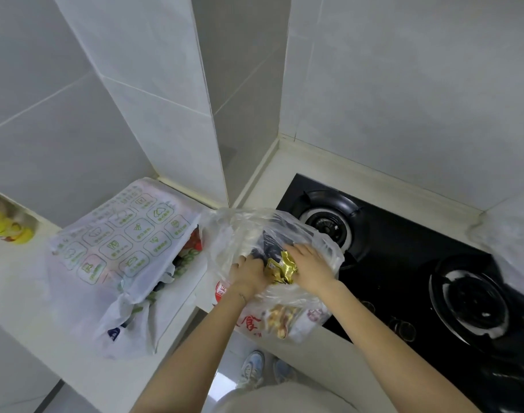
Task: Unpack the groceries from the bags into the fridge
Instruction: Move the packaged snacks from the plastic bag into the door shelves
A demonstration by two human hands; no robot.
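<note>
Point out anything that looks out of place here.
The clear plastic bag sits partly on the black gas hob, its side overlapping the edge of the left burner. That is an odd spot for plastic, though no flame shows. Nothing looks spilled.

Open counter (22,272) runs left of the white bag (120,248); the tiled column (171,120) stands behind, and the clear bag (248,228) overlaps the hob (403,263).
</note>
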